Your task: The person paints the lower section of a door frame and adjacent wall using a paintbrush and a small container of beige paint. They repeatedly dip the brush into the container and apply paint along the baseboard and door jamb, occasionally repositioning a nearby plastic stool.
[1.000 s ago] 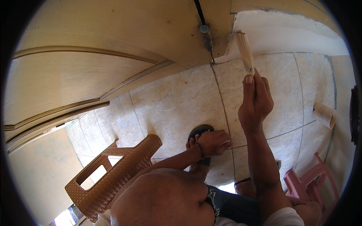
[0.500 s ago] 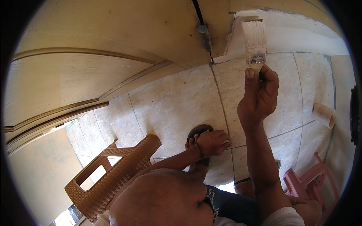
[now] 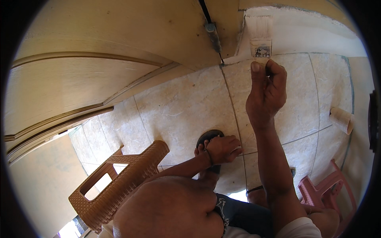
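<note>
My right hand [image 3: 266, 89] pinches the short handle of a flat paintbrush [image 3: 260, 44] between thumb and bent fingers. The brush points away from me, its pale, paint-coated bristles over the white strip [image 3: 309, 33] at the foot of the wall and close to its left edge. I cannot tell for sure whether the bristles touch it. My left hand [image 3: 224, 149] hangs loosely beside my sandalled foot [image 3: 208, 139], fingers slightly bent and apart, with nothing visible in it. A dark band circles that wrist.
A brown woven-pattern plastic stool [image 3: 119, 184] stands at my left, a pink plastic stool [image 3: 321, 190] at my right. An open-ended pale cylinder [image 3: 341, 120] lies on the tiled floor [image 3: 178, 107] near the right wall. A panelled wooden door [image 3: 79, 79] with a hinge [image 3: 213, 37] stands ahead left.
My right hand has moved the brush slightly left and away from me. Its bristles now blend with the white strip. My left hand has hardly moved.
</note>
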`<control>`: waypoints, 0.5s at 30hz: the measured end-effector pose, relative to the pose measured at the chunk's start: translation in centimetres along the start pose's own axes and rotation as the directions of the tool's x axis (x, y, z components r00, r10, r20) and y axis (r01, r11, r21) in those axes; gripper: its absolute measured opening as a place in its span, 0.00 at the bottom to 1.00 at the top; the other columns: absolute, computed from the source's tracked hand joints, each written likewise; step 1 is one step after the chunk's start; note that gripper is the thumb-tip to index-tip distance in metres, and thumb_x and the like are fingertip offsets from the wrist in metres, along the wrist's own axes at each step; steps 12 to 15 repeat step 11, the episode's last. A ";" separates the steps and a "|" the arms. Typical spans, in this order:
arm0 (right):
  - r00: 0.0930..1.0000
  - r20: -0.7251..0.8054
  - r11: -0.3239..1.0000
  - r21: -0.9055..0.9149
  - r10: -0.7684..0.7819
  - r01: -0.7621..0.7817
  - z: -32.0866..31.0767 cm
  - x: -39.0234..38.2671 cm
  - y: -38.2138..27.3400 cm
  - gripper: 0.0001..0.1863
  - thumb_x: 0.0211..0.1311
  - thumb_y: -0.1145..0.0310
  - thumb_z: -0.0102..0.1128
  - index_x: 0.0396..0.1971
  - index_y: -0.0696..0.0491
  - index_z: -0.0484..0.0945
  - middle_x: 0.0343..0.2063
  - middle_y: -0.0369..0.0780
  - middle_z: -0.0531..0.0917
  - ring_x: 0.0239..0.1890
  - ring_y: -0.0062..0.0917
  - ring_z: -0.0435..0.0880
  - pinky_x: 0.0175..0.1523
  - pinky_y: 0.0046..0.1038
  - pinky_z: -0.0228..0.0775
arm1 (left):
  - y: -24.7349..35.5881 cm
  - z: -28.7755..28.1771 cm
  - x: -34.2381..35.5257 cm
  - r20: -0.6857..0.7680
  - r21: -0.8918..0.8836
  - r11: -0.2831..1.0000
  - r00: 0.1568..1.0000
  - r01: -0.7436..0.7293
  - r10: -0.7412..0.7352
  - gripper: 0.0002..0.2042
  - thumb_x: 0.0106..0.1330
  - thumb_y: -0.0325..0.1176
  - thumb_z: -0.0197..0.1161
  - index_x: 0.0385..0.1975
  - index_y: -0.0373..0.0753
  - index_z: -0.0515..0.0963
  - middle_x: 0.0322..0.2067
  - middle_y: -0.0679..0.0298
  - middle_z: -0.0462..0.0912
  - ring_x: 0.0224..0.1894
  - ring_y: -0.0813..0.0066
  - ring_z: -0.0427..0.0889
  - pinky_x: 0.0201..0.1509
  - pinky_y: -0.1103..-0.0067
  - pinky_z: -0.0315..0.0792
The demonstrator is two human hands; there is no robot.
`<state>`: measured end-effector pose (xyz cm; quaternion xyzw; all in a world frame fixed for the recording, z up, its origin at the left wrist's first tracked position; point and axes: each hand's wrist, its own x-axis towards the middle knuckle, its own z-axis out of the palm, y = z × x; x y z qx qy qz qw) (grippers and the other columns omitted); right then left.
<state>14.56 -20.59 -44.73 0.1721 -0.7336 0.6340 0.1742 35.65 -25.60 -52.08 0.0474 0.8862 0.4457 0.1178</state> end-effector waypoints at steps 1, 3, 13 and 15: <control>1.000 0.007 1.000 -0.006 0.007 -0.006 0.0 -0.1 0.1 0.10 0.75 0.73 0.62 0.48 0.62 0.75 0.37 0.35 0.80 0.34 0.10 0.73 0.38 0.14 0.69 | -0.1 0.1 0.0 -0.005 -0.005 1.000 1.000 -0.003 0.003 0.11 0.67 0.44 0.67 0.35 0.43 0.81 0.32 0.62 0.80 0.33 0.59 0.85 0.33 0.66 0.80; 1.000 -0.003 1.000 -0.013 0.000 0.000 0.1 -0.1 0.1 0.10 0.75 0.72 0.63 0.47 0.61 0.75 0.36 0.35 0.80 0.33 0.10 0.73 0.37 0.13 0.68 | -0.2 0.2 -0.1 -0.014 -0.013 1.000 1.000 -0.009 0.009 0.11 0.67 0.44 0.67 0.35 0.43 0.81 0.32 0.62 0.80 0.33 0.59 0.85 0.33 0.66 0.80; 0.999 -0.009 0.996 -0.076 0.042 -0.043 0.0 -0.6 0.2 0.11 0.73 0.69 0.65 0.46 0.60 0.76 0.34 0.34 0.81 0.30 0.09 0.70 0.33 0.14 0.65 | -0.1 0.2 0.0 -0.009 -0.027 1.000 1.000 0.004 -0.005 0.11 0.66 0.44 0.69 0.36 0.44 0.81 0.33 0.62 0.81 0.34 0.60 0.86 0.34 0.67 0.80; 0.999 -0.009 0.996 -0.076 0.042 -0.043 0.0 -0.6 0.2 0.11 0.73 0.69 0.65 0.46 0.60 0.76 0.34 0.34 0.81 0.30 0.09 0.70 0.33 0.14 0.65 | -0.1 0.2 0.0 -0.009 -0.027 1.000 1.000 0.004 -0.005 0.11 0.66 0.44 0.69 0.36 0.44 0.81 0.33 0.62 0.81 0.34 0.60 0.86 0.34 0.67 0.80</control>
